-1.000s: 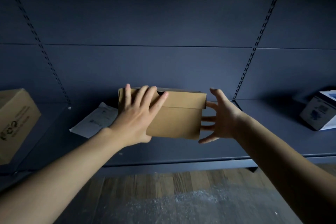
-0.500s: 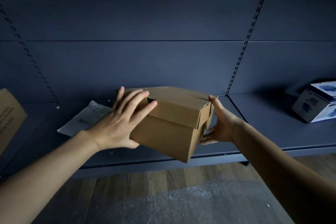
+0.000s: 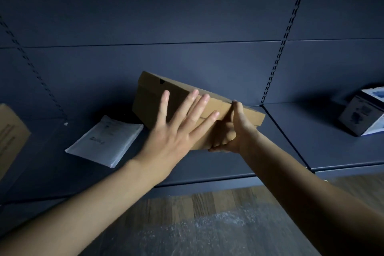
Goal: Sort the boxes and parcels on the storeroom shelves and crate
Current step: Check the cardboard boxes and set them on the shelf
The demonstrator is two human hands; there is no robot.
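1. Fingers (image 3: 192, 108) of the left hand (image 3: 174, 131) are straight and spread, laid flat against the near side of the brown lidded box (image 3: 149, 100). They press on it but do not hold it.
2. On the right hand (image 3: 239, 131) the thumb hooks over the lid edge and the fingers curl under the box's near end, so I judge this hand carries the load.
3. I see the box tilted above the shelf (image 3: 207, 164), its far end high beyond the left fingertips. Whether its low edge touches the shelf is hidden behind the hands.
4. Risk: the only real grip sits at one end, so the box could swing or slip out. The lid, if untaped, could lift under the thumb.
5. Risk: a drop could land on the white mailer (image 3: 106, 139) lying on the shelf just left of the left fingers. It could also go over the shelf lip onto the bubble wrap (image 3: 207, 228) on the floor.
6. Count:
   - one lidded box in hand
   - one white mailer
   - one brown carton (image 3: 10, 133), far left of the left fingers and cut off by the frame
   - one blue-and-white printed box (image 3: 361, 118), well right of the right fingers
   - no crate in view
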